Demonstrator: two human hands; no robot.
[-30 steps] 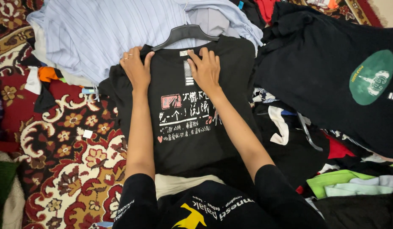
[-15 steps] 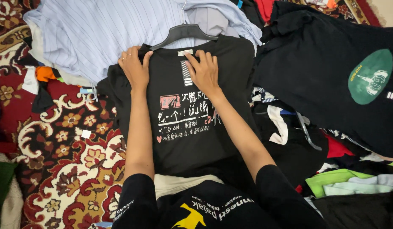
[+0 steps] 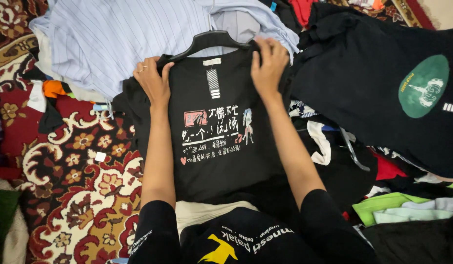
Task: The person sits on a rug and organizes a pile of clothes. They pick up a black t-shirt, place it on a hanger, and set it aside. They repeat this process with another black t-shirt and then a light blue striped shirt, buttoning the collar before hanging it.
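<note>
A black T-shirt (image 3: 221,161) with a white and red print lies flat in front of me, threaded on a dark plastic hanger (image 3: 212,40) whose arc shows above the collar. My left hand (image 3: 153,80) grips the shirt's left shoulder over the hanger arm. At the right shoulder, my right hand (image 3: 269,66) pinches the fabric and hanger end. A striped tag hangs inside the neck.
A pale blue striped shirt (image 3: 119,39) lies beyond the hanger. To the right spreads another black shirt with a green round print (image 3: 424,85), over a heap of mixed clothes and a bare hanger (image 3: 353,154). A red patterned carpet (image 3: 85,195) covers the floor at left.
My right hand has moved up and outward from the chest area to the right shoulder. The left hand slid slightly up to the left shoulder. The hanger stayed put.
</note>
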